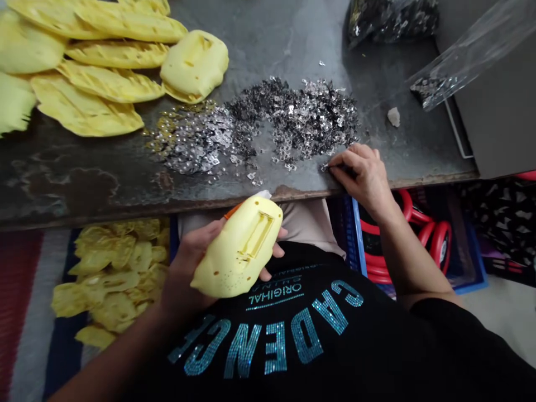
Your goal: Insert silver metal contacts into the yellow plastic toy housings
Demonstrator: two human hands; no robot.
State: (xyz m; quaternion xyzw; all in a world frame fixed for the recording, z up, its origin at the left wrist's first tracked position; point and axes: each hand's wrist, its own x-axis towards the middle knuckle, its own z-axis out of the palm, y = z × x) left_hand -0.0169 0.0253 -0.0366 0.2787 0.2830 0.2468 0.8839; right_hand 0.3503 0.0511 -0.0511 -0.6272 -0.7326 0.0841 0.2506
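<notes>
Holding a yellow shell (230, 257) below the metal pile (314, 120), with the other hand at a small metal piece (324, 167).
The left hand (188, 254) has its fingers clamped around the shell, whose slotted face shows, just off the near edge of the worktop (268, 33); an orange item (231, 211) shows beside it. The right hand (367, 174) has its thumb and forefinger together on the small metal piece, near the pile's lower right; whether the piece is lifted, I cannot tell. More yellow shells (113, 84) lie left of the pile, a white lump (393, 117) and a clear bag (452, 75) to its right.
</notes>
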